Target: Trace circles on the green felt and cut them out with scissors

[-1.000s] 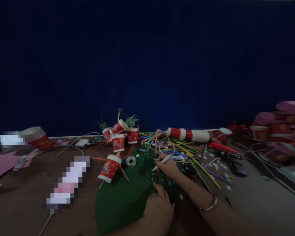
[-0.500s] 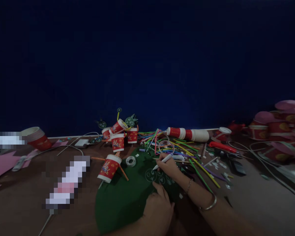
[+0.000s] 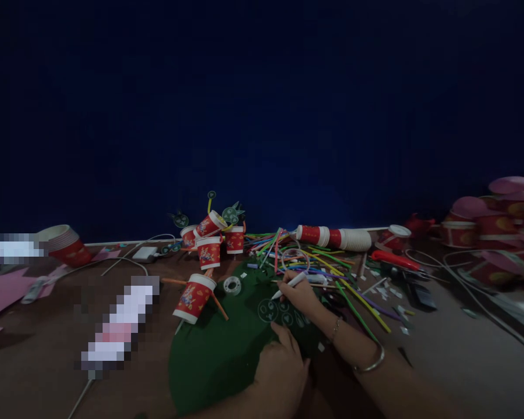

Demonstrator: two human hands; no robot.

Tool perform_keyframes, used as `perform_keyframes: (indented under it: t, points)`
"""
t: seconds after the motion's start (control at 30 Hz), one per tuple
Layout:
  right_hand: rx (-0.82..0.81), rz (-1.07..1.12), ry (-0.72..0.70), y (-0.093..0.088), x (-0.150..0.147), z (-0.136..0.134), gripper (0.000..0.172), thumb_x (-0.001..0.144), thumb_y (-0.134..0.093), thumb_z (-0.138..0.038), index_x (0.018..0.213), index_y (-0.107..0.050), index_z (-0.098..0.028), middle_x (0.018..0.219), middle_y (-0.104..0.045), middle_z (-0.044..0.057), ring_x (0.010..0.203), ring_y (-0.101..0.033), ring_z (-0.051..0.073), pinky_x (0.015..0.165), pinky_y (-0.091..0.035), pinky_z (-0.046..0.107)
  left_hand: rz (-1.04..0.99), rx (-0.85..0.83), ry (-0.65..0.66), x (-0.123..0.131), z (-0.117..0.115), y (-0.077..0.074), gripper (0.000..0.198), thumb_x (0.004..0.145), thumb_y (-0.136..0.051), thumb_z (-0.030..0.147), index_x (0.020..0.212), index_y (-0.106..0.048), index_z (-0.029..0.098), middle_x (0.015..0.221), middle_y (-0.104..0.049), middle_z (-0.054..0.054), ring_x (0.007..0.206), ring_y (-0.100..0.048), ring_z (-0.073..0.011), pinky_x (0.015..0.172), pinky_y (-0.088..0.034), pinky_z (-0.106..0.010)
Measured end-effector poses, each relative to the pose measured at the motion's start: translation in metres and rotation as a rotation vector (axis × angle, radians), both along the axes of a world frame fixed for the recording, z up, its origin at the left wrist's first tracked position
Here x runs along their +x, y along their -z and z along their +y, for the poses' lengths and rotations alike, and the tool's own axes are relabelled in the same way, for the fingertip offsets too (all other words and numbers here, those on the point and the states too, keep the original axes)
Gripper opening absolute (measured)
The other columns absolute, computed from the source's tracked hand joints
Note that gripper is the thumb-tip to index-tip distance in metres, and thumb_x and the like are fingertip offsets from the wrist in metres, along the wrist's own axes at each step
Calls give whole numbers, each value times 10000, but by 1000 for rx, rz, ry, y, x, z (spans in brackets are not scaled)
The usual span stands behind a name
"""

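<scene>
At the far edge of the drawn circle, I see the right hand pinching the white pen near its tip; the left hand, thumb spread, rests nearside.

The bare left forearm comes in low along the near edge, slanting to the right. Its left hand lies back upward at near centre, some fingers stretched toward the far side and others partly curled. The bare right forearm slants from the near right toward the far left, up to the right wrist. The right hand, farther off, has its fingers bent together in a writing grip. The two hands are close but apart.
</scene>
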State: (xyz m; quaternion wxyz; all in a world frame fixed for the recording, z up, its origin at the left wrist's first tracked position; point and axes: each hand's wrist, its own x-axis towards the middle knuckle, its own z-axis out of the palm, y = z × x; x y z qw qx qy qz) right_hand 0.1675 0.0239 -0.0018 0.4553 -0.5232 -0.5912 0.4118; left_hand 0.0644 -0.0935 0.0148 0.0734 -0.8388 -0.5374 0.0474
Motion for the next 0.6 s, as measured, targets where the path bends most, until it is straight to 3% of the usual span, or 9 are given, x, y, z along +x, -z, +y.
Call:
perform_keyframes:
  t: [0.33,0.6]
  points:
    - [-11,-16,-26,-4,-2,-3,113,634,-487,-200,553,-410,-215,391,-467,-73,381,-478,106,394,-329,196,17,-27,-3,0,0,-3,524,838,-497,378,1207,-536,9,1177,-543,-317,636,-653,-223,532,-516,-307]
    - [-7,22,41,0,0,2,165,702,-510,-283,584,-417,-215,410,-498,-54,415,-493,123,422,-339,216,24,-23,10,0,0,-3,528,846,-476,384,1212,-530,8,1184,-535,-318,619,-649,-219,514,-514,-307]
